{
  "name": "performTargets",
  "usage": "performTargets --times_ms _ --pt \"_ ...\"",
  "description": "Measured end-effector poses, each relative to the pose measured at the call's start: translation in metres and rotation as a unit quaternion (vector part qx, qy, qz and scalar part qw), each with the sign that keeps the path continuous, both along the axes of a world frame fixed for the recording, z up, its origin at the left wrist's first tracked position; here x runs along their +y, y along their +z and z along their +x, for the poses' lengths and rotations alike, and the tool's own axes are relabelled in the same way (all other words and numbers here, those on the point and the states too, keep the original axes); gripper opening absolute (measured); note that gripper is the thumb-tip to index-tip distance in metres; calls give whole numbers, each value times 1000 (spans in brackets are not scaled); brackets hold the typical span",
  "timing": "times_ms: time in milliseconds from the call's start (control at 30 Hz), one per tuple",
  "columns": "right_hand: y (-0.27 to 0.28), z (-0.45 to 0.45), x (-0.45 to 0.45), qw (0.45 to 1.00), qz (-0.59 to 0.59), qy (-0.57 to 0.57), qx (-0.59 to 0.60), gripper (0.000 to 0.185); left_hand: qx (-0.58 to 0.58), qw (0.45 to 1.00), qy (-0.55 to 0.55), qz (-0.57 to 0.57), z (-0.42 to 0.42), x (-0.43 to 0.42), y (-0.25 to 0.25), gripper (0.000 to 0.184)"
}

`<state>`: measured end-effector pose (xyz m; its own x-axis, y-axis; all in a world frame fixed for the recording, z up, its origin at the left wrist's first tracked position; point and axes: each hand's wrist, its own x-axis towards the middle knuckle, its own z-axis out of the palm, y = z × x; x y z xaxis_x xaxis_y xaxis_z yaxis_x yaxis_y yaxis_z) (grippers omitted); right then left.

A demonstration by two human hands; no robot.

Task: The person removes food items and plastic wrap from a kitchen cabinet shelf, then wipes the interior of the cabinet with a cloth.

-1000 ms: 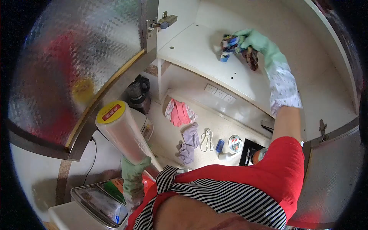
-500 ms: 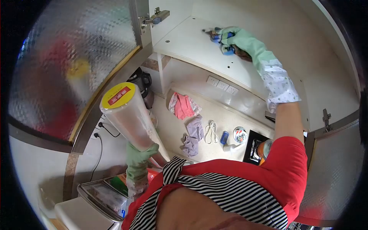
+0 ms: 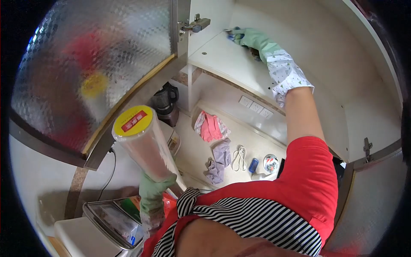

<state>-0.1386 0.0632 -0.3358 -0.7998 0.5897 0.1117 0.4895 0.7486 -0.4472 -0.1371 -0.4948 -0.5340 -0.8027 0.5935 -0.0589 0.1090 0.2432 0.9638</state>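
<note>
In a green rubber glove, my left hand (image 3: 153,192) is closed around the lower part of a tall clear plastic canister (image 3: 147,150). The canister stands tilted, its yellow lid (image 3: 134,121) with a red label facing up. My right hand (image 3: 254,39), in a green glove with a white patterned cuff, reaches into the open cabinet and presses a bunched cloth (image 3: 255,54) against the shelf (image 3: 229,58) near its back left corner. Only brownish and blue bits of the cloth show at the glove's edges.
A textured glass cabinet door (image 3: 98,73) stands open at the left, another door (image 3: 372,192) at the right. On the counter below lie pink gloves (image 3: 211,127), a lilac cloth (image 3: 220,158), a white cord (image 3: 239,158) and a round tin (image 3: 270,163). A blender (image 3: 165,103) stands behind the canister.
My right hand has slid the cloth leftward and deeper along the shelf toward the back corner. The view has shifted slightly; my left hand still grips the canister.
</note>
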Motion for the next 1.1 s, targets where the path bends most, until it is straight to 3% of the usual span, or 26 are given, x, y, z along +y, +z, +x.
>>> performTargets --times_ms 67,133,167,200,300,367,433,533,600,733,867,900,933,1000,1033,1067,1100 --pt "-4 -3 -2 969 -154 181 67 48 14 1000 6 3 3 11 8 68" --pt "1 23 -14 969 -175 159 75 52 -24 994 -34 97 1 29 29 62" --pt "-1 36 -9 964 -154 210 55 52 -4 998 -62 -3 -2 34 50 62" --pt "-4 50 -4 956 -132 261 37 52 -4 998 -64 -9 -2 40 57 62" --pt "-6 109 4 942 -198 270 31 46 -18 997 -56 46 -3 64 75 60" --pt "-6 150 12 922 -239 302 21 46 90 967 -122 205 -12 84 86 56" --pt "-3 185 2 956 -191 221 -12 33 88 962 -135 221 -14 100 102 58" --pt "-7 207 -37 964 -174 180 87 34 79 940 -173 282 -14 124 133 64" --pt "-8 209 -46 973 -138 172 71 35 76 932 -188 300 -10 131 151 66" --pt "-24 203 -32 973 -135 153 107 47 22 934 -177 309 0 136 194 59" --pt "-26 204 -30 959 -183 155 152 60 -39 939 -178 292 7 134 200 55" --pt "-25 206 -33 936 -264 130 191 51 -40 940 -180 288 5 134 199 55" --pt "-26 205 -39 935 -269 127 192 51 -35 949 -173 260 2 133 197 53" --pt "-25 204 -62 918 -249 25 307 32 -29 958 -169 230 -2 134 195 51" --pt "12 212 -106 965 -167 -154 131 58 -6 963 -166 212 -4 136 194 50" --pt "6 207 -110 965 -168 -157 130 58 16 967 -163 195 -5 138 193 48" --pt "-4 204 -110 983 -15 -151 106 72 14 967 -164 194 -6 141 193 48"
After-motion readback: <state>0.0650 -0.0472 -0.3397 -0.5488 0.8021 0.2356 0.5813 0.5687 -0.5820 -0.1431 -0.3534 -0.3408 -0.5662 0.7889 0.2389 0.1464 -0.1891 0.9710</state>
